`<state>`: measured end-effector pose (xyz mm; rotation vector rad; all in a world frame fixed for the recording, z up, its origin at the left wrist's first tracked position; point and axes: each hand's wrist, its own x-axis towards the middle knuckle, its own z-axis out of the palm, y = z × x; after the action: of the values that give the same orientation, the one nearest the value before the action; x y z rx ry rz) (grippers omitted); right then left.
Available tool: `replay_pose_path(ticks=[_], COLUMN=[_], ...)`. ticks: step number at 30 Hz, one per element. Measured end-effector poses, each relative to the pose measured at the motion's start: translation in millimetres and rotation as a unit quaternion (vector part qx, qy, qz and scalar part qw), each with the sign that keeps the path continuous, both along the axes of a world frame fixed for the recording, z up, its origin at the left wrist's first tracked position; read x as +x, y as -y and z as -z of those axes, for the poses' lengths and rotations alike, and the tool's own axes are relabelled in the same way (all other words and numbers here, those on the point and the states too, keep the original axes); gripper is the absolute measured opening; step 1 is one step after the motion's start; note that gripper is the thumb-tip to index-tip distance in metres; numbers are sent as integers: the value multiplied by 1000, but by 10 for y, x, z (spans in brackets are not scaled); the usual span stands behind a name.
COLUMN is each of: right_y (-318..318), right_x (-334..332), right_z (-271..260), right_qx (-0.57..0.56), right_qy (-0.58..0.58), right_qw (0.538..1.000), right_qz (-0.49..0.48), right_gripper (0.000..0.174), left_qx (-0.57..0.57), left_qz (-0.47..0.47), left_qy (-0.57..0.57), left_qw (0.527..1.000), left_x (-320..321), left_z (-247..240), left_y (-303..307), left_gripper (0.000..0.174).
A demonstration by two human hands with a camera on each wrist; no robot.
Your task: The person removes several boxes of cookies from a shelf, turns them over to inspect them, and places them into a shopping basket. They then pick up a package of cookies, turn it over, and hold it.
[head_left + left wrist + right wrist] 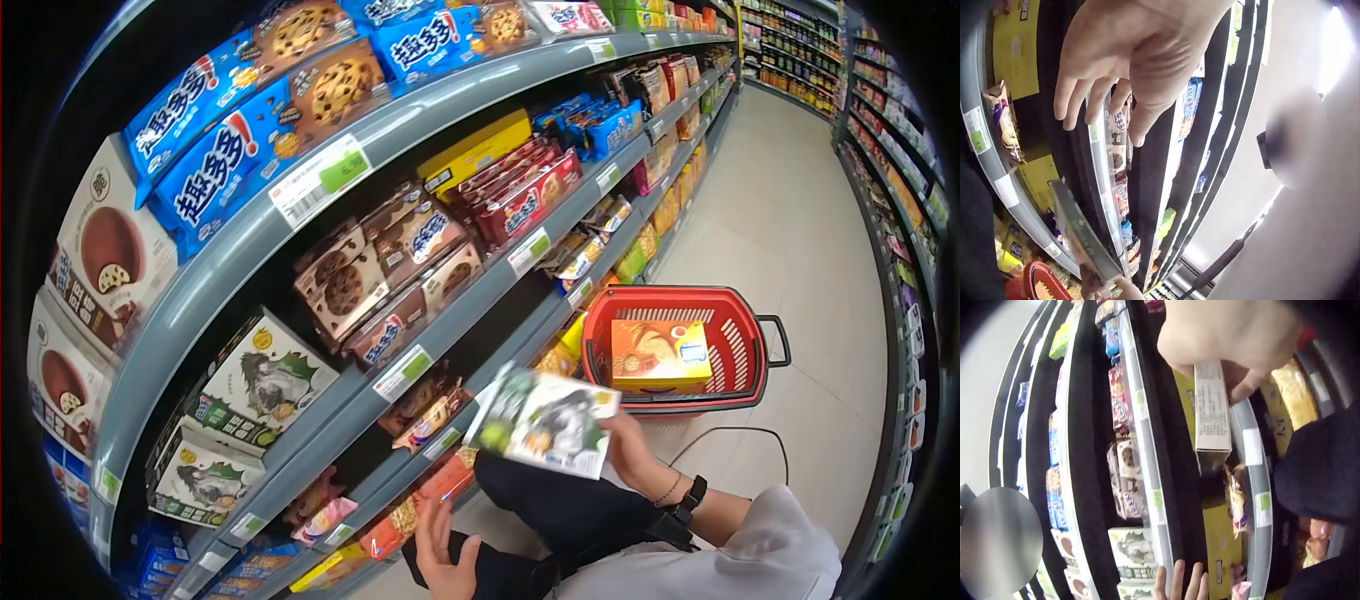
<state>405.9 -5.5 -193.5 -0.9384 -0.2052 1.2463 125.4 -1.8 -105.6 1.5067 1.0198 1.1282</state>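
My right hand point(628, 452) grips one edge of a flat white and green box point(555, 418) with a dark, leafy picture on its front. In the head view the box is tilted and slightly blurred, between the shelves and the red basket. Its narrow printed side point(1212, 419) faces the camera in the right wrist view, the fingers bent round it. Lower down, my left hand point(445, 552) hovers by the low shelves, holding nothing, its fingers point(1079, 103) spread loosely. Matching boxes point(268, 380) are stacked on the shelf at left.
A red shopping basket point(597, 335) with a black handle stands on the aisle floor, an orange and yellow box point(655, 362) inside. Blue cookie packs point(225, 165) and brown cookie packs point(345, 285) fill the shelves at left. Another shelf row point(880, 200) runs along the right.
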Motion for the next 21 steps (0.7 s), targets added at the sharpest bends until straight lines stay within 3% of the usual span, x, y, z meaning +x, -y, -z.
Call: replay_pose_path(ticks=[1,2,4,8,10,11,13,14,15,17,18,19,21], right_y=[77,130,172,98,190,208,114,114,64,-215,-375,-531,-788], right_x=[123,237,460,809,1077,1023,949,939,836,364,91,-199,-705], right_z=[27,102,376,917,1413,1272,1195,1392,1353,660,325,-61,-882], right_qx=[-25,-24,-58,-87,-85,-61,-117,-42,-42,-189,-128,-63,113], right_qy=[39,42,30,-25,-98,-132,-211,-274,-256,-181,-104,-29,96], right_qw=[997,997,974,958,971,969,950,955,965,960,973,974,944], right_qz=[66,67,217,271,202,197,196,100,28,-96,-158,-216,-295], right_gripper=[35,35,40,37,36,34,47,53,53,47,42,38,27], left_qx=[-13,2,-15,-38,-40,-47,-32,-9,-3,-22,14,42,106], left_qz=[21,41,62,77,62,51,15,-9,-53,-48,-52,-77,-135], left_qy=[9,-4,-25,-49,-53,-51,-36,-27,-22,-69,-115,-80,-63], left_qw=[1000,999,998,995,996,996,999,1000,998,996,992,993,983], left_x=[34,70,59,79,62,45,-13,-64,-153,-323,-427,-503,-659], left_z=[25,31,150,206,199,197,171,214,219,171,89,7,-226], left_y=[-12,-26,-24,38,83,104,135,109,63,-46,-104,-198,-392], left_gripper=[69,65,62,51,47,46,46,46,46,57,56,56,57])
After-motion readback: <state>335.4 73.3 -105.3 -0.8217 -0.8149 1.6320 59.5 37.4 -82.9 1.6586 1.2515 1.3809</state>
